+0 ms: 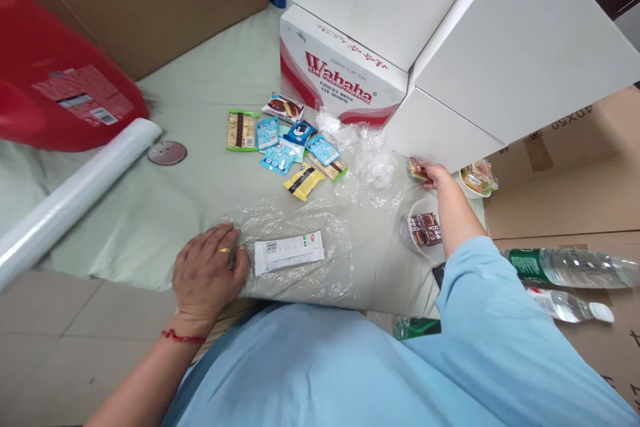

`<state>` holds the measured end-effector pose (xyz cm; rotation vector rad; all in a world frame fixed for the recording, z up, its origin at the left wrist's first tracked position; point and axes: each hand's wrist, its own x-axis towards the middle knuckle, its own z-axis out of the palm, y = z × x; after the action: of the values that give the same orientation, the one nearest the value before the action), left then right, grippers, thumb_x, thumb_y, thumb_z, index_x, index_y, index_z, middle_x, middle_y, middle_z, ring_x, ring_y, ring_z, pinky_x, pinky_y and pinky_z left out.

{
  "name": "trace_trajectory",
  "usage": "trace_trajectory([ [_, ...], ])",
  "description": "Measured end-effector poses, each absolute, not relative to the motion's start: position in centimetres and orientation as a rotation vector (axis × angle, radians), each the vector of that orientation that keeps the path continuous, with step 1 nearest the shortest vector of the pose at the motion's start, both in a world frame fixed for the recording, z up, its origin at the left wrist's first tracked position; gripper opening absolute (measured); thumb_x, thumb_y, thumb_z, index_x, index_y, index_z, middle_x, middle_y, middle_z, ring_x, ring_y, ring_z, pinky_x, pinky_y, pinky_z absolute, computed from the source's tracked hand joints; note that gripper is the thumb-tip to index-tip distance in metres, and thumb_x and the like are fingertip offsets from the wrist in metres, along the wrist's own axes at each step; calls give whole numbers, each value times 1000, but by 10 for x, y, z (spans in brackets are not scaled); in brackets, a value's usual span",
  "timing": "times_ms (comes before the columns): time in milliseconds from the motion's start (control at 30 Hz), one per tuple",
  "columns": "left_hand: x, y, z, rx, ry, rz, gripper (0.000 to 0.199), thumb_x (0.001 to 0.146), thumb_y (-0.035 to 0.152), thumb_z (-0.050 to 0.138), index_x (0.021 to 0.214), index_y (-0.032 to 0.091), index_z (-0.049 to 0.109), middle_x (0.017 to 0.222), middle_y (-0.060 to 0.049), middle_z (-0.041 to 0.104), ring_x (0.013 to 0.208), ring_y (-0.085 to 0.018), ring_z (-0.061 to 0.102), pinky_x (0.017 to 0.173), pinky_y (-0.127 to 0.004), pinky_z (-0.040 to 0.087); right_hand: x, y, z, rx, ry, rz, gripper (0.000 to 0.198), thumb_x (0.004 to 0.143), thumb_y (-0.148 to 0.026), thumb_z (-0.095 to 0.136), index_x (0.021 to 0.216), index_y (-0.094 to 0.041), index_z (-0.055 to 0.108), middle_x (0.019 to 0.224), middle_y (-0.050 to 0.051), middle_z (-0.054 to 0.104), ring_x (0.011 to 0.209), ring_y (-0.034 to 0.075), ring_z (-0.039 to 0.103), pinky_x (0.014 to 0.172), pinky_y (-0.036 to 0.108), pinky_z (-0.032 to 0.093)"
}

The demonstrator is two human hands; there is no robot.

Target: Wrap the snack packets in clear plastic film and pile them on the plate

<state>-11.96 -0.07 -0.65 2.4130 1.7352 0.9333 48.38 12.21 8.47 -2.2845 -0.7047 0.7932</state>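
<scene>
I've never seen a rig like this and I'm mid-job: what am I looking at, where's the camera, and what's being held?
There is no machine here, just a person's two bare hands. The single picture comes from a camera worn on that person's head, looking forward and down. The left hand rests palm down at the edge of a clear plastic film, on which a white packet lies. The right hand, arm outstretched, holds a small wrapped snack. Farther back on the pale cloth, colourful packets lie in front of a Wahaha box.
</scene>
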Motion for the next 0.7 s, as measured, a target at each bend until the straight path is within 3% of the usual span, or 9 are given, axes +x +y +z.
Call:
trace_trajectory([
  [267,-120,-2,-7,2448,1744,945,38,90,25,66,128,20,70,131,-16,76,124,-36,70,107,-49,47,461,130,86,-2304,-439,890,19,91,-29,76,83,-19,62,61,-4,65,57,12,59,63,26,53],
  [400,-121,-1,-6,2467,1733,932,36,91,25,65,126,17,70,131,-17,75,124,-37,69,105,-50,48,453,114,97,-2154,-461,847,23,82,-26,85,85,-18,64,68,-1,70,63,13,65,68,28,55],
  [633,-123,-1,-8,2363,1727,960,40,86,26,71,125,22,71,133,-15,75,124,-38,69,105,-53,51,448,3,157,-1694,-774,617,43,70,-45,95,101,-23,74,99,2,79,98,20,75,89,32,61],
  [700,-123,-1,-10,2338,1748,986,42,85,26,71,127,24,71,133,-13,75,125,-37,69,105,-53,51,440,-42,166,-1702,-799,651,47,70,-49,95,104,-24,74,103,3,80,98,21,76,92,34,62],
])
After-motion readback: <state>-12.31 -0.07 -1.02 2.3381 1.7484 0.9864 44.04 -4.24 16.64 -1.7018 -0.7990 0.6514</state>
